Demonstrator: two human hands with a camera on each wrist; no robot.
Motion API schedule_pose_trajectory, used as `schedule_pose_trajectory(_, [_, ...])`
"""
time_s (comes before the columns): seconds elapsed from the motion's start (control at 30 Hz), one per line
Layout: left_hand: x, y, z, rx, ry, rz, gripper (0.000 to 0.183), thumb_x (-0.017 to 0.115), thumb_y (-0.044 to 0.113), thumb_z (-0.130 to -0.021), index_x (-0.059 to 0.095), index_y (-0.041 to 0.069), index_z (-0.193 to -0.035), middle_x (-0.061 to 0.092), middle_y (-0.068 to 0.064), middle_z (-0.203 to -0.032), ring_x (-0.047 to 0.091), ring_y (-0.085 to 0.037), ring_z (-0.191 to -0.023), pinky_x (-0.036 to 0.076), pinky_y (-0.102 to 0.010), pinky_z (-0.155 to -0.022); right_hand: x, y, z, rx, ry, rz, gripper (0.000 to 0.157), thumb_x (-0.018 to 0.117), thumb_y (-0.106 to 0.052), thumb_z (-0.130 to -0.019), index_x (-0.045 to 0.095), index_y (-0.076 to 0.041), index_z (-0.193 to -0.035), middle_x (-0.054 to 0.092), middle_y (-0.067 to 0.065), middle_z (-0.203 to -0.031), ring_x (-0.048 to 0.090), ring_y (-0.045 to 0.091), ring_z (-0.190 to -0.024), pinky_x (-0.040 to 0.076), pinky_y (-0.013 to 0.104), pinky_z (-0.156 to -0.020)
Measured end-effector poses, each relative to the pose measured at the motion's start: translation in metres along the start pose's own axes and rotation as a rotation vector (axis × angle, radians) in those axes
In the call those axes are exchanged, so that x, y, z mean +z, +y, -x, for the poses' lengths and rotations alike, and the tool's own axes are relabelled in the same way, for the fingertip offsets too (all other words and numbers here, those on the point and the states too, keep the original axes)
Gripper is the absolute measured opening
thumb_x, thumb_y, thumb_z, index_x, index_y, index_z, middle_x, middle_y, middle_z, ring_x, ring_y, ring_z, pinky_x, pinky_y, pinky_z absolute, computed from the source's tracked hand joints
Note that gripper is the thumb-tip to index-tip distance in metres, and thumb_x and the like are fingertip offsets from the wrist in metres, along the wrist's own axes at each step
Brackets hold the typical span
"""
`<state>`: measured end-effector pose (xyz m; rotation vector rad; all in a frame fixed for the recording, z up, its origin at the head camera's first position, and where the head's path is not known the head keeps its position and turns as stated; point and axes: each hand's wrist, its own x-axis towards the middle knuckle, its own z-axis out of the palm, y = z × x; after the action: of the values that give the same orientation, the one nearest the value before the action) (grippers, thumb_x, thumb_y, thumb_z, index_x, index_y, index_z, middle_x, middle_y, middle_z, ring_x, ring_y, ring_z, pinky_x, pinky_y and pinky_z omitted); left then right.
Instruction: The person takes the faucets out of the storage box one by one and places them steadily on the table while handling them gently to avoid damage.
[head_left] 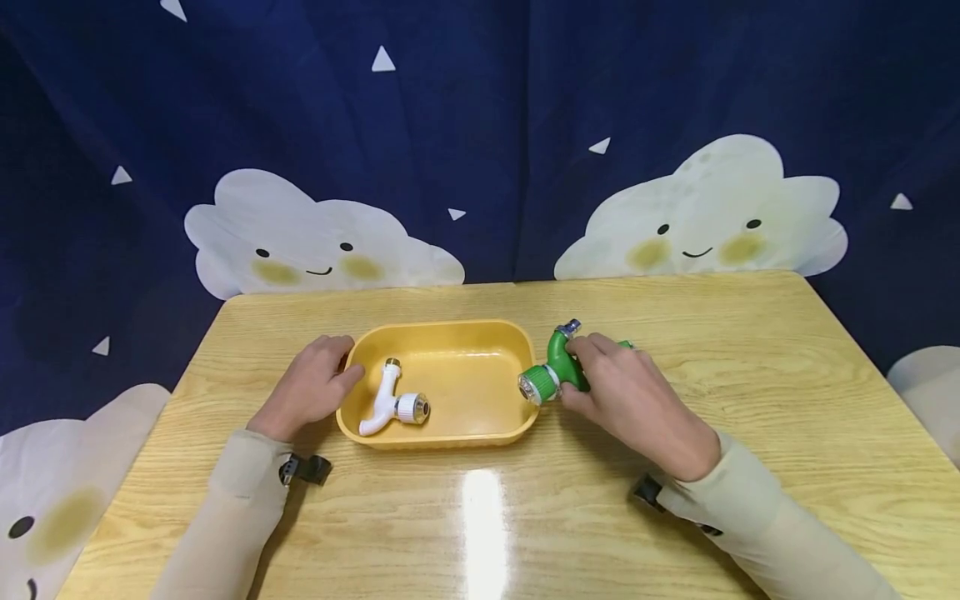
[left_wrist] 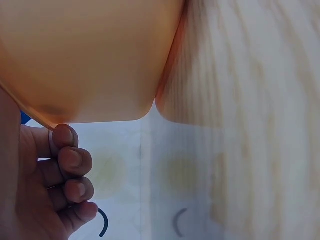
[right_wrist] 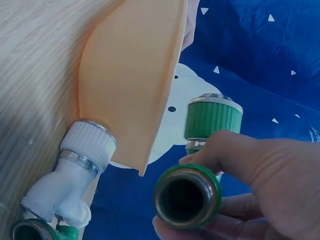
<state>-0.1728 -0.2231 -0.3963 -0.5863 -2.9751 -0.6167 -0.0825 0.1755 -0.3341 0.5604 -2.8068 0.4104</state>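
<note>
The right hand (head_left: 626,392) is clamping its thumb and fingers round the green tap (head_left: 561,360), which is hanging just beyond the right end of the yellow tray (head_left: 472,383), its ribbed handle overlapping the rim in the head view; whether the two are touching, I cannot tell. That handle is pointing left and slightly near, towards the tray, while the chrome-tipped spout is pointing far. The tray is lying to the left of this hand, its long axis running left to right, so its right end is facing the green tap. At the opposite end the left hand (head_left: 311,379) is pinching the left rim, thumb over the inside and fingers curling outside. Of the two hands, the right is the nearer to the tray's bare right half; inside, a white tap (head_left: 384,404) is occupying the left half, its handle pointing right. Outside the right end, the right wrist view is showing another white tap (right_wrist: 67,177) lying on the wooden table (head_left: 750,350), with a green fitting (right_wrist: 50,229), partly cut off, beside it.
</note>
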Motion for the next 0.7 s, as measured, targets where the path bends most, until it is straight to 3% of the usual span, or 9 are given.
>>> schedule_pose_trajectory(0.27, [-0.0003,-0.0004,0.0005,-0.005,-0.019,0.000,0.019,0.055,0.018,-0.096,0.051,0.012,-0.079,0.046,-0.006,-0.074,0.043,-0.021,-0.073,0.034,-0.033,-0.068,-0.0034,0.0028,0.0005,0.009,-0.002,0.016,0.033,0.079,-0.014,-0.087,0.066,0.005,-0.111,0.065,0.010,-0.088,0.054,0.016,-0.064,0.050,0.031,-0.052])
schedule_pose_trajectory(0.7, [-0.0001,0.0009,0.0005,-0.008,-0.014,0.000,0.021,0.054,0.018,-0.096,0.049,0.012,-0.077,0.045,-0.005,-0.072,0.041,-0.021,-0.071,0.033,-0.033,-0.066,-0.0065,0.0061,0.0017,-0.014,-0.012,0.061,0.034,0.076,-0.013,-0.090,0.065,0.007,-0.115,0.066,0.014,-0.092,0.058,0.017,-0.067,0.054,0.036,-0.055])
